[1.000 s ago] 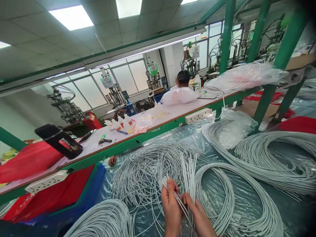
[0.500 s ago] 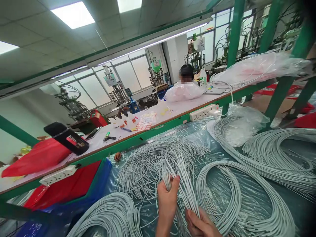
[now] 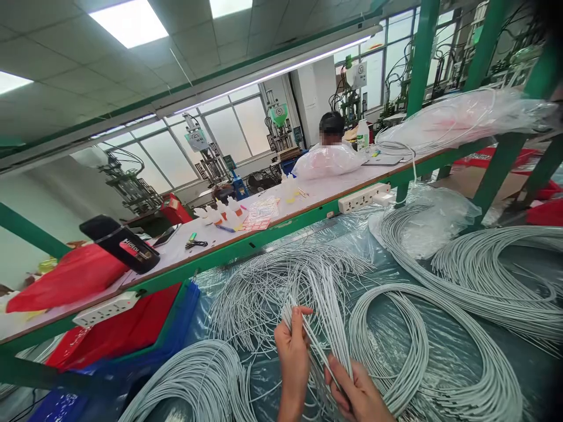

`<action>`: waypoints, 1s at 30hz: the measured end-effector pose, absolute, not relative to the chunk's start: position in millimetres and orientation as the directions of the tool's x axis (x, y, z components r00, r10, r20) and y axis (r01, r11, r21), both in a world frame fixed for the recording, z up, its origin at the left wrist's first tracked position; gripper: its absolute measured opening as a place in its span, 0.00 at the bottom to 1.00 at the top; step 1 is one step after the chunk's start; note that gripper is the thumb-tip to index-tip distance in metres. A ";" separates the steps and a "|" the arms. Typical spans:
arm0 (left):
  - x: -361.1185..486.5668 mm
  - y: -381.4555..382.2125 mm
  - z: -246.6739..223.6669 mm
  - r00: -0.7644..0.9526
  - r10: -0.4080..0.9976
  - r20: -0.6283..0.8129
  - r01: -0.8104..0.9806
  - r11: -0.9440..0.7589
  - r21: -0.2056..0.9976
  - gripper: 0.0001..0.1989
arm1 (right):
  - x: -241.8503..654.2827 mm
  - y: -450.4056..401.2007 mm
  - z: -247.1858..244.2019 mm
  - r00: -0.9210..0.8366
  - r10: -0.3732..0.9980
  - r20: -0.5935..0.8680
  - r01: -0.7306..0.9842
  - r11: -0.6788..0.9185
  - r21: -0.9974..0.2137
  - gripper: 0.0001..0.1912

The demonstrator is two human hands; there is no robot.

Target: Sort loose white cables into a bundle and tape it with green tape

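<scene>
At the left, on the raised shelf (image 3: 323,187) along the far side of the table (image 3: 453,334), a red sheet (image 3: 65,278) lies beside a tilted-looking black bottle (image 3: 121,243). Below them, a white power strip (image 3: 105,309) is fixed to the shelf's green edge, and a blue bin (image 3: 191,305) with red material (image 3: 127,328) in it stands underneath. A thick coil of grey cable (image 3: 206,363) lies at the near left. Farther right on the shelf stand small white bottles (image 3: 224,214); beneath the shelf, a loose heap of grey cables (image 3: 250,299) spreads over the table's clear plastic covering.

In front of this heap, the left hand (image 3: 294,351) is partly closed, thumb up, gripping a few cable ends. Just to its right, a bundle of pale cables (image 3: 328,308) rises from the right hand (image 3: 358,390), which is nearer and lower, its thumb and fingers closed around the strands. The bundle's upper ends fan out over the heap.

Beyond, a person (image 3: 332,129) sits behind a clear bag (image 3: 328,161) on the shelf. To the right of the hands lies a smaller ring of cable (image 3: 416,346); at the far right, a larger coil (image 3: 484,305) runs past the edge of view.
</scene>
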State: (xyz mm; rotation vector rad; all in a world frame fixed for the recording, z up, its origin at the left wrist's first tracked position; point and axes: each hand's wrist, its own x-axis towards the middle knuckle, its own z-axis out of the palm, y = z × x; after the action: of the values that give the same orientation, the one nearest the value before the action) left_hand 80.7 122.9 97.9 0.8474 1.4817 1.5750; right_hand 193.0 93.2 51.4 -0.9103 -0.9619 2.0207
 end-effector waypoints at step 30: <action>46.9 118.0 114.1 -0.477 0.864 -0.161 -0.619 -0.200 0.760 0.21 | 214.8 109.8 25.6 -0.544 0.814 -0.206 -0.261 -0.397 -0.880 0.29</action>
State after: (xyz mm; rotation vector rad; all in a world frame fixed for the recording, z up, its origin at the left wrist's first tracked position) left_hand 46.9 118.0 114.1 0.3708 0.9780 1.8462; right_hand 214.8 109.8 25.6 -0.8448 -1.0988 1.9942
